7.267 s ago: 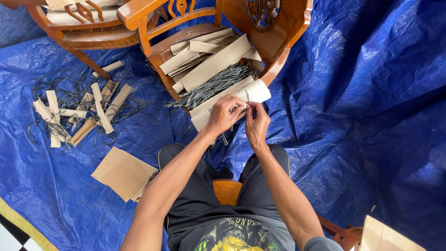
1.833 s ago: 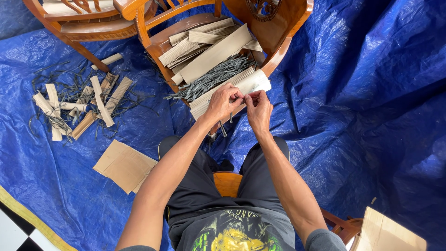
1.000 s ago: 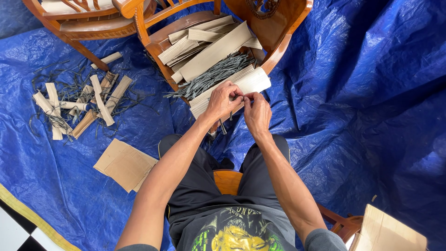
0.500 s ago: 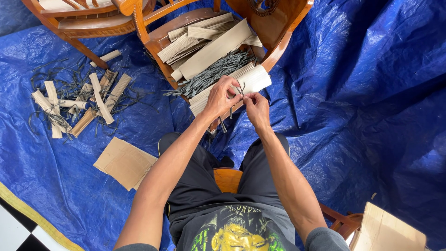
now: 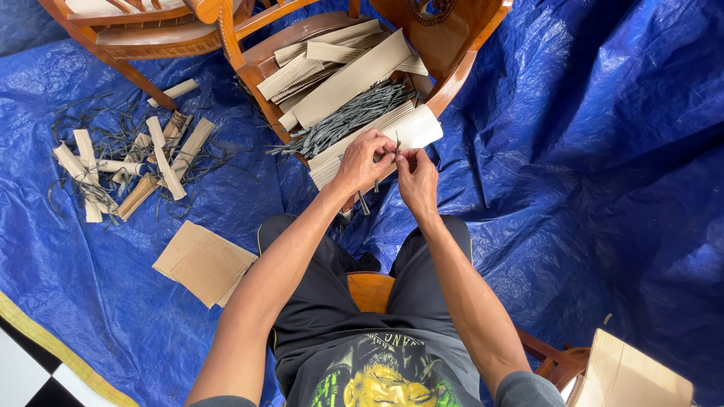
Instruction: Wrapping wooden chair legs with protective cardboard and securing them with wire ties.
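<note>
Head view: your left hand [image 5: 360, 160] and right hand [image 5: 416, 175] meet just in front of wooden chair [image 5: 460, 56], fingertips pinched shut on thin dark strap [image 5: 386, 154], both hands touching it. White cardboard roll [image 5: 411, 128] lies on chair seat edge, just behind hands. Bundle of dark straps [image 5: 339, 124] and folded cardboard strips [image 5: 347, 75] piled further back on seat. Tied cardboard bundles [image 5: 128, 166] on blue tarp [image 5: 588, 188], well left of chair. Flat cardboard piece [image 5: 204, 261] left of your knee.
</note>
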